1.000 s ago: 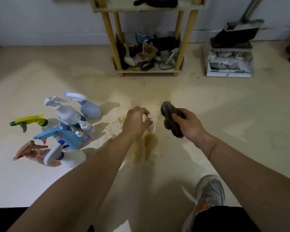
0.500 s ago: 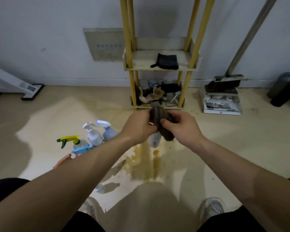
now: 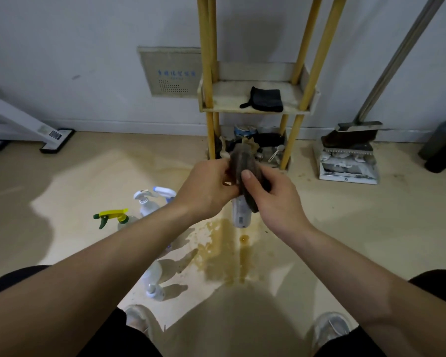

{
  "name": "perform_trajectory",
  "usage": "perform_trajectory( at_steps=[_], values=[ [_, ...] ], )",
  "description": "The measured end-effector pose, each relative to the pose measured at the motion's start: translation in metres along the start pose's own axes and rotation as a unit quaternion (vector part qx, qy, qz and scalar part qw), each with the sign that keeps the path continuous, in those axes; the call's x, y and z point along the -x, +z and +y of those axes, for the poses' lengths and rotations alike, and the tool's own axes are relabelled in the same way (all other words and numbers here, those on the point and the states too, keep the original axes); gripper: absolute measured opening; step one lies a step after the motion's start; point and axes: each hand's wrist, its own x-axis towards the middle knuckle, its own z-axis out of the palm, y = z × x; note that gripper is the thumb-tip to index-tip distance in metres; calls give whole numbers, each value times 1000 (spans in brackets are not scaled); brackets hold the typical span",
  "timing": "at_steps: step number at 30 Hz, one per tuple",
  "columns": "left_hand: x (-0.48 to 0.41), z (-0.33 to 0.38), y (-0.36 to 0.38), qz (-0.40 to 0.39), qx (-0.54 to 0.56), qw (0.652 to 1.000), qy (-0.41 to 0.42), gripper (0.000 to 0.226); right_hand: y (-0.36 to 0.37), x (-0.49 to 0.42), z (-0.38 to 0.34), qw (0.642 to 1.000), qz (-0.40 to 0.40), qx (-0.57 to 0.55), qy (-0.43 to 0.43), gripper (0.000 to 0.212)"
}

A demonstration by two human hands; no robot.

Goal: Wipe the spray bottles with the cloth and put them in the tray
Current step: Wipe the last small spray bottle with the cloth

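Note:
My left hand (image 3: 206,188) holds the top of a small white spray bottle (image 3: 241,213), which hangs upright in front of me above the floor. My right hand (image 3: 273,197) presses a dark brown cloth (image 3: 243,163) around the bottle's upper part, thumb on the cloth. Other spray bottles stand on the floor at the left: one with a yellow and green trigger (image 3: 111,216), a white one (image 3: 146,202), and one with a blue and white head (image 3: 165,193) partly behind my left arm. A small bottle (image 3: 155,292) stands near my left foot. No tray shows apart from the shelf levels.
A yellow-legged shelf rack (image 3: 255,99) stands against the wall, with a black cloth (image 3: 265,99) on its middle level and clutter below. A dustpan and broom (image 3: 348,155) stand at the right. A brown stain (image 3: 224,251) marks the floor beneath my hands.
I lifted the small bottle off the floor and stood up, so the view rose. The cloth came onto the bottle, and both hands now work close together on it.

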Motion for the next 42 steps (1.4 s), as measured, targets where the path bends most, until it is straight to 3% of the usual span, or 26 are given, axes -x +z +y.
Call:
perform_trajectory(
  at_steps=[4,8,11,14,18,22,27,30,36,42],
  values=[
    [-4,-2,5,8,50,999,-8,15,-9,-16,8,1000,-27,-3,-1,21],
    [-10,-7,4,9,125,991,-38,17,-25,-34,19,997,-39,-35,62,12],
    [-15,-4,2,15,214,974,-68,19,-26,-39,21,984,-27,-109,137,19],
    [-19,-4,1,29,269,957,-105,21,-17,-38,22,971,-66,-132,187,26],
    [-23,-10,2,58,294,942,-150,21,-9,-33,21,982,-103,-94,126,28],
    [-25,-10,8,74,355,912,-192,23,-11,-28,20,989,-130,-27,67,61],
    [-22,-9,11,44,391,884,-254,36,-12,-30,17,982,-102,-92,133,23],
    [-19,-8,10,55,401,873,-273,40,-19,-32,12,969,-117,-117,183,29],
    [-13,-7,11,84,415,856,-296,32,-16,-22,11,960,-128,-168,182,25],
    [-14,-6,-7,-38,415,871,-261,24,-22,-27,16,913,-102,-276,282,29]
  ],
)
